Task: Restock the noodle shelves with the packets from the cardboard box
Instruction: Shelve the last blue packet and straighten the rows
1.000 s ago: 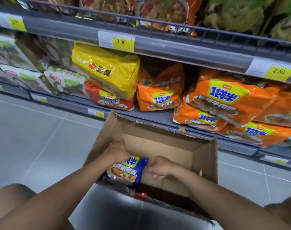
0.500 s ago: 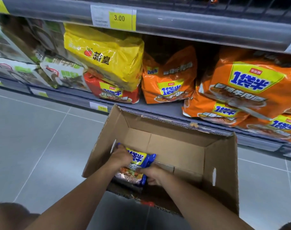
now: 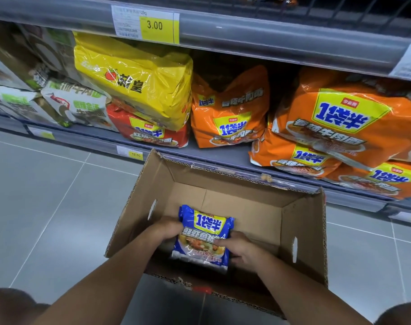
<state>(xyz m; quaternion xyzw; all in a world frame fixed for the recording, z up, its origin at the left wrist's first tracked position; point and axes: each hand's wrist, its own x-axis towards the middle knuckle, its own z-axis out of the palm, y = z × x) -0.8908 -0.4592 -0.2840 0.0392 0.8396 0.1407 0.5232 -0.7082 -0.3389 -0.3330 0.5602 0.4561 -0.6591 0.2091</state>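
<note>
An open cardboard box (image 3: 302,231) stands on the floor in front of the bottom shelf. Inside it I hold a blue noodle packet (image 3: 203,235) with a yellow label, face up. My left hand (image 3: 168,231) grips its left edge and my right hand (image 3: 240,248) grips its right edge. The bottom noodle shelf (image 3: 225,156) behind the box carries orange multipacks (image 3: 230,109), a yellow multipack (image 3: 134,78) on a red multipack (image 3: 148,132), and green-white packs (image 3: 75,104) at the left.
A grey shelf rail (image 3: 270,36) with a yellow 3.00 price tag (image 3: 158,26) runs overhead. Grey tiled floor (image 3: 47,207) spreads left of the box and to its right. My knees (image 3: 10,303) show at the bottom corners.
Both hands have lifted the blue packet and turned it face up inside the box. The camera has tipped down and closer to the box.
</note>
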